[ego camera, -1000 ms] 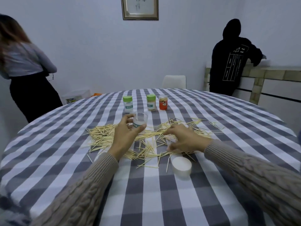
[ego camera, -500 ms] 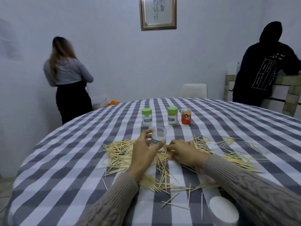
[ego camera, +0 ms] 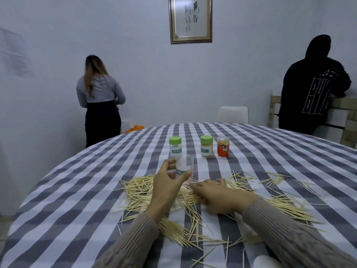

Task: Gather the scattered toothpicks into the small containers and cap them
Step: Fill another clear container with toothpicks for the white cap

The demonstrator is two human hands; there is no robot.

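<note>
Toothpicks (ego camera: 143, 192) lie everywhere across the checked bench (ego camera: 81, 190), a thick yellow scatter running from the left of my arms out to the right edge. My left hand (ego camera: 166, 185) is up off the pile, thumb and fingers (ego camera: 186, 174) curled round an open clear container (ego camera: 184, 168) with a green label; it has no cap on and looks empty, though blur makes that hard to judge. Just right of it, my right hand (ego camera: 218, 197) lies low on the toothpicks, fingers reaching flat toward the container's base; whether they pinch any sticks I cannot tell. Behind the held container stand three more in a row: a green-capped container (ego camera: 175, 146), a second green-capped one (ego camera: 206, 146) packed with sticks, and an orange jar (ego camera: 223, 146) beside it. Down at the bottom right, partly behind my sleeve, sits a white cap (ego camera: 265, 262). Far back, one person in grey (ego camera: 99, 89) stands left, another in a black hoodie (ego camera: 311, 89) right, both facing away, with a framed picture (ego camera: 190, 19) on the wall between them.
</note>
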